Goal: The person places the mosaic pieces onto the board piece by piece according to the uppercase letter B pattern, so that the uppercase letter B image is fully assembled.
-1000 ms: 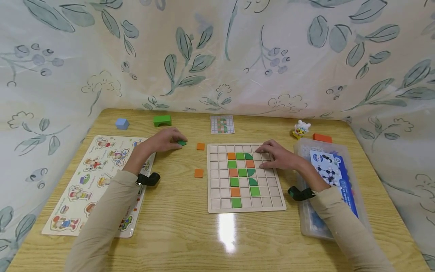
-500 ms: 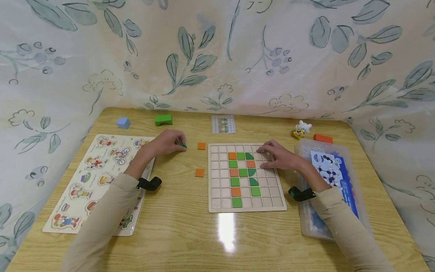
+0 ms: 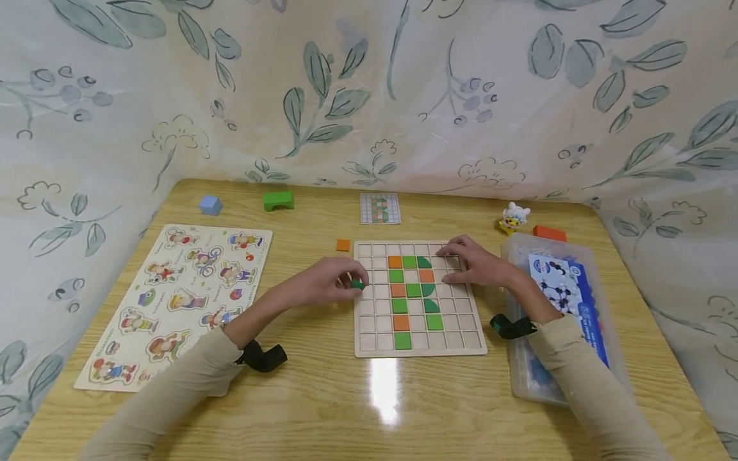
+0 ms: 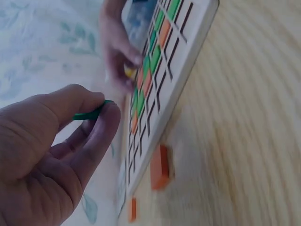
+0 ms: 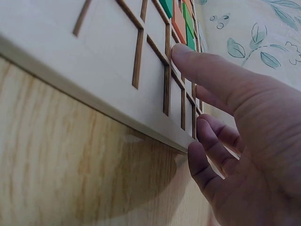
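Observation:
My left hand (image 3: 323,282) pinches a small dark green tile (image 4: 88,115) between thumb and fingertips, over the left edge of the square grid board (image 3: 369,326). Fingers hide most of the tile's outline. Green and orange squares and dark green quarter-circle tiles (image 3: 430,305) fill several of the board's cells. At the board's upper right my right hand (image 3: 475,262) rests with fingers spread and loosely bent; the right wrist view shows its fingertips at the board's surface and edge, holding nothing.
A loose orange tile (image 3: 343,245) lies left of the board; another orange tile (image 4: 160,167) shows in the left wrist view. A pattern card (image 3: 380,209) is behind. A picture puzzle (image 3: 184,282), blue block (image 3: 210,205), green block (image 3: 278,201), figurine (image 3: 512,218), red block (image 3: 549,232) and plastic box (image 3: 521,378) surround it.
My left hand has moved right and nearer, carrying the dark green tile from beside the picture puzzle to the board's left edge. The right hand has stayed in place.

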`<control>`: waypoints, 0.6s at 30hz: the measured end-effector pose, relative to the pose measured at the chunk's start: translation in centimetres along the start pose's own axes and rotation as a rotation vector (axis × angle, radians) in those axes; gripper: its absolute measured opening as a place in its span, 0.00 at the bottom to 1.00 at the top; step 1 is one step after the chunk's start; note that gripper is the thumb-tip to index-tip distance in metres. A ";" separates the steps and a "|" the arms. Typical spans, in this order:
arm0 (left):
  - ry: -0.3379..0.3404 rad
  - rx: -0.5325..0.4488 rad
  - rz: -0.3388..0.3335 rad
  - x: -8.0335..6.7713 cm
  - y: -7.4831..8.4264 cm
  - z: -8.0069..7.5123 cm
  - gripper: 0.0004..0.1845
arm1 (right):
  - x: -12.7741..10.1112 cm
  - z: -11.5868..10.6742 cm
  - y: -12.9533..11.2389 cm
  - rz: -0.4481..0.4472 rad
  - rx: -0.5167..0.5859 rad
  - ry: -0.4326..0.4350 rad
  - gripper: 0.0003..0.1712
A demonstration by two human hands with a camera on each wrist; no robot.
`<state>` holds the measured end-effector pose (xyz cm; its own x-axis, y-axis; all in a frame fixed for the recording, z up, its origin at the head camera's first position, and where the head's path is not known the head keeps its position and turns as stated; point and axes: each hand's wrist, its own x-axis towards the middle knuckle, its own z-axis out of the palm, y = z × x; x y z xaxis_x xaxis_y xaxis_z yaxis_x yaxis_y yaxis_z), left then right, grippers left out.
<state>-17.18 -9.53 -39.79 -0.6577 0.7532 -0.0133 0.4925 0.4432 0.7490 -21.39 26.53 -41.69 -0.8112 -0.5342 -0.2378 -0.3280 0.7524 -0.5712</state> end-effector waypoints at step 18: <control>-0.030 -0.137 0.022 1.5 3.2 3.2 0.03 | -0.1 -0.1 -0.1 -0.030 0.019 0.009 0.30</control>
<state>-14.76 -5.37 -39.54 -0.6295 0.7769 -0.0142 0.4227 0.3577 0.8327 -21.32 26.57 -41.56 -0.8058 -0.5525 -0.2130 -0.3431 0.7289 -0.5924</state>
